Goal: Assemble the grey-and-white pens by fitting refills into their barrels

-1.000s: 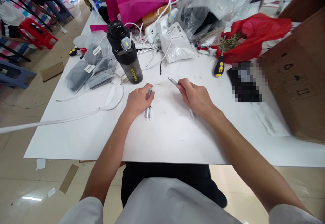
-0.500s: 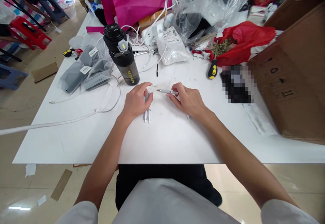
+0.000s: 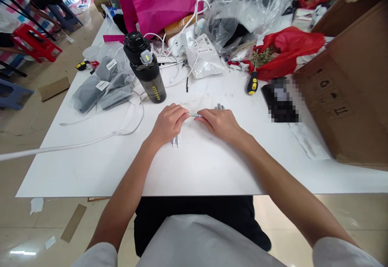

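Observation:
Between my hands a slim grey-white pen [image 3: 194, 114] lies level just above the white table [image 3: 194, 170]. My left hand [image 3: 168, 123] is closed, pinching the pen's left end with thumb and fingers. The other end is pinched by my right hand [image 3: 221, 122], also closed, so only the pen's middle part shows. Below my left hand two silvery pens [image 3: 176, 141] lie side by side, partly hidden by it. Several grey pen tips [image 3: 220, 106] stick out past my right hand, and the rest of those pens is covered by it.
A black bottle [image 3: 145, 67] stands beyond my left hand, near grey packets [image 3: 91, 93] and white cables. A yellow-black screwdriver [image 3: 252, 83], a red bag [image 3: 291, 51] and a large cardboard box [image 3: 348, 85] are on the right. A thin black stick [image 3: 187, 84] lies ahead.
My left hand has moved right and closed on the pen's tip end, where it was apart from it before. My right hand has lowered slightly, and pen tips now show beyond it.

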The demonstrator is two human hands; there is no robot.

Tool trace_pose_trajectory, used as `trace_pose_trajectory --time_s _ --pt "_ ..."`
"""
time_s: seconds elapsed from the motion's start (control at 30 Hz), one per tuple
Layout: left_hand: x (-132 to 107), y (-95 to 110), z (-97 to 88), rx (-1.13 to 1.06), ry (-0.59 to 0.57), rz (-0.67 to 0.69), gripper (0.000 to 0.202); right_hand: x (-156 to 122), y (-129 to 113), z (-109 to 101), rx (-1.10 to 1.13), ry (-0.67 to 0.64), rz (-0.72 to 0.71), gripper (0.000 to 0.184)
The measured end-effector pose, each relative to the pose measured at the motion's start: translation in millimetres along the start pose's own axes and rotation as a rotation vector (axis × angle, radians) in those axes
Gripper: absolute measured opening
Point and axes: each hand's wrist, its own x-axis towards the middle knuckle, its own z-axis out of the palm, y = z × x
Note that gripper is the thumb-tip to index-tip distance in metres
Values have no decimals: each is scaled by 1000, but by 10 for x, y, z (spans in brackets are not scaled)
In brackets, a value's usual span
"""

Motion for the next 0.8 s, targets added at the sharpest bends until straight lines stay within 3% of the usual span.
trace_pose_trajectory --time_s 0.13,0.3,0.5,0.63,0.7,0.8 --pt "-10 78 38 -54 26 -62 47 2 -4 -3 -16 11 -29 59" --pt "-15 155 96 -227 78 -310 65 7 4 -37 -44 8 -63 55" --pt "0 152 70 -313 137 -172 37 1 25 -42 -37 47 -47 54" --pt "-25 104 108 -355 145 -360 57 4 -7 -69 -3 34 -63 51" --pt "-26 70 120 -368 158 -400 57 7 -24 -89 -4 34 -70 48" --pt "-6 43 114 -410 167 -257 35 14 -27 -104 -19 34 -70 41"
